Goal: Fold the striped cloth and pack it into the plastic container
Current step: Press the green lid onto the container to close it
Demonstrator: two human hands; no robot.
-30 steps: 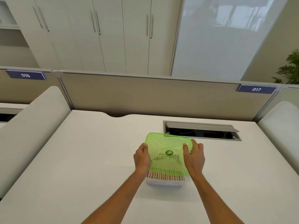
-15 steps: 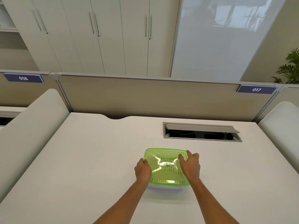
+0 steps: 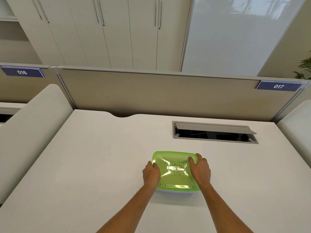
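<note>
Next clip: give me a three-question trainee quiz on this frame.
1. True or false: the green lid lies on the container.
2. Where is the striped cloth? A) on the desk B) under the lid C) in the cable hatch
3. Fill in: the left hand and right hand are at the lid's ___.

Key: 1 true; 2 B; 3 sides.

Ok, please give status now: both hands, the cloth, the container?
Left hand and right hand pressing translucent green plastic lid onto container. Striped cloth inside, visible through lid. Nothing in the way.
</note>
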